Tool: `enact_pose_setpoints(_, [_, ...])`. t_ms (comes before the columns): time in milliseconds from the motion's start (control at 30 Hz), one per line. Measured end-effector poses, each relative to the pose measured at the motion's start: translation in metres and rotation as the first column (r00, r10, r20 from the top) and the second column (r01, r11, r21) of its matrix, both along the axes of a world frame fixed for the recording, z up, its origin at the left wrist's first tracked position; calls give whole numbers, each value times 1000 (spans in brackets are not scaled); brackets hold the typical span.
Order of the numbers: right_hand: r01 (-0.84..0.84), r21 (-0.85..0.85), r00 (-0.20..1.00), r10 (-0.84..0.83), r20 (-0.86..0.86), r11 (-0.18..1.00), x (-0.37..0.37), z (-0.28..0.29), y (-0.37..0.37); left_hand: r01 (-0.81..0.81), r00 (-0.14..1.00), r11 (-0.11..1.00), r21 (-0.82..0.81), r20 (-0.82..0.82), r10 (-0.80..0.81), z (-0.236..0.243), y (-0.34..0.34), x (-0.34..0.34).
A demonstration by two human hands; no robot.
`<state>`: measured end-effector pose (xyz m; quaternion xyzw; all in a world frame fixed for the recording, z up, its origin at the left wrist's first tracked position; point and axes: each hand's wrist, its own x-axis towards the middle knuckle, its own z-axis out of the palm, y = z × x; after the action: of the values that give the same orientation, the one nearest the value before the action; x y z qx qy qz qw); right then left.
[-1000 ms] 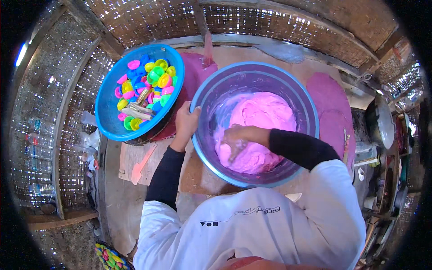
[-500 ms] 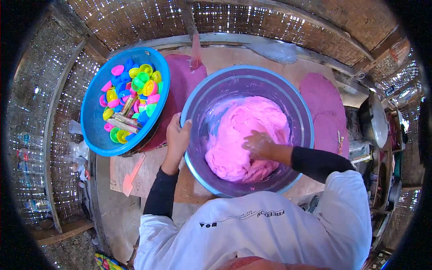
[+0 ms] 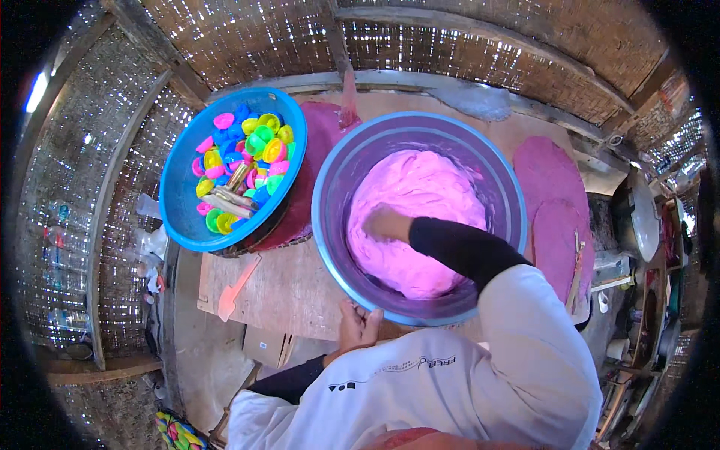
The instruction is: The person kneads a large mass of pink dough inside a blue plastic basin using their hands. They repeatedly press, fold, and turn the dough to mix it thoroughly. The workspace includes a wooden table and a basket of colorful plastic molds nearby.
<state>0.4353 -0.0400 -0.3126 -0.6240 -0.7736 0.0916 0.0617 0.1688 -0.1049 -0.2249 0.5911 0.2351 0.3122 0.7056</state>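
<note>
My right hand (image 3: 384,223) is pressed into soft pink dough (image 3: 416,184) in a large purple basin (image 3: 360,136) with a pale blue rim; its fingers are sunk out of sight. At the basin's near-left edge, my left hand (image 3: 360,326) is curled, touching or close to the rim; what it grips is unclear. Left of this basin, a tilted blue basin (image 3: 182,217) holds several small pink, yellow, green and blue plastic cups (image 3: 259,142) and short pale sticks (image 3: 225,202).
A wooden board (image 3: 285,292) bears a salmon spatula (image 3: 232,296) and pink slabs (image 3: 547,172) with thin sticks (image 3: 576,266) at right. A large grey pan (image 3: 637,217) stands beyond them. Woven walls (image 3: 480,37) and wooden beams enclose the space.
My left hand has left the purple basin's left rim and moved down to its near edge. My right hand has shifted left in the dough, fingers deeper in it.
</note>
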Motion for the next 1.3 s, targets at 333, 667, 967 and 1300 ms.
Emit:
enact_pose_setpoints(333, [436, -357, 642, -563, -521, 826, 120, 140, -100, 159, 959, 976, 147, -257, -117, 21, 196, 100])
enact_pose_setpoints(667, [201, -432, 556, -466, -688, 879, 195, 22, -31, 31, 956, 950, 310, -286, 62, 18, 185, 123])
enact_pose_setpoints(967, [-370, -272, 627, 22, -779, 888, 87, -2, 66, 63, 923, 898, 435, -367, 113, 23, 192, 117])
enact_pose_setpoints(1300, [-374, -644, 926, 306, -221, 667, -49, 128, -16, 5, 950, 923, 385, -290, 116, 10, 198, 116])
